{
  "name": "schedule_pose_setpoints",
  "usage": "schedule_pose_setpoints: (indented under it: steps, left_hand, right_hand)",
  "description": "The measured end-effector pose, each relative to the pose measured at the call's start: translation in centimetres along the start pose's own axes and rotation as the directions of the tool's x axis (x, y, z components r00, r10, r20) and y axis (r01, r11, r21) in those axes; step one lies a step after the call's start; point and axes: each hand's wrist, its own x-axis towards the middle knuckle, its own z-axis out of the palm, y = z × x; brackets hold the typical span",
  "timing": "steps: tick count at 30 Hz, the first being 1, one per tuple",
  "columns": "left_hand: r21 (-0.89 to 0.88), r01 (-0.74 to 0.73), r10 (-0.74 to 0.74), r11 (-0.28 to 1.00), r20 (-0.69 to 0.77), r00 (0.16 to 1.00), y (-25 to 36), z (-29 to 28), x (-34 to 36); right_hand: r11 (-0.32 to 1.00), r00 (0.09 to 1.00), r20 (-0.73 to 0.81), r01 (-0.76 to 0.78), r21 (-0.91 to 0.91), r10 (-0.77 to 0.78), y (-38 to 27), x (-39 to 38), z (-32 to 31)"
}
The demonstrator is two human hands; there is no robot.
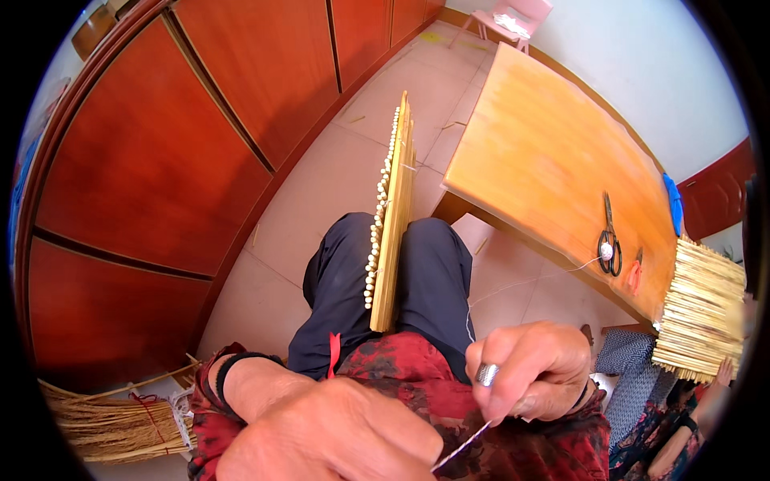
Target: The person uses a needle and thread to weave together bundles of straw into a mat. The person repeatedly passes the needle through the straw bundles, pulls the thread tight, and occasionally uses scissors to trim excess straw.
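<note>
A white thread [463, 446] runs taut between my two hands, low in front of my body. My right hand [533, 369], with a metal thimble ring on one finger, is closed in a pinch on it. The back of my left hand [329, 437] faces up; its curled fingers are at the thread's other end, their tips hidden. Upright between my knees stands a flat panel of pale plant stalks [393, 248], its round cut ends toward the left. A thin strand goes from near my right hand to a white thread ball [606, 251] on the table.
The wooden table [545, 136] at the right bears black scissors [609, 232] and a red-handled tool [635, 275]. Another person's hand [725, 372] touches a second stalk panel [698, 313]. Red-brown cabinets [152, 152] line the left, above a stalk bundle [112, 421]. A pink chair [525, 16] stands far off.
</note>
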Motion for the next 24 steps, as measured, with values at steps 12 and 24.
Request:
schedule_pose_setpoints:
  steps: [12, 24]
  left_hand:
    - [0.072, -0.029, 0.027, 0.997, 0.020, 0.999, -2.2, 1.1, 0.2]
    - [0.029, -0.042, 0.045, 0.999, -0.092, 0.995, -3.3, 1.9, 0.8]
  right_hand:
    - [0.803, 0.918, -0.196, 0.397, 0.444, -0.346, 0.6, 2.3, 1.0]
    - [0.622, 0.953, -0.214, 0.303, 0.722, -0.216, -1.7, 3.0, 3.2]
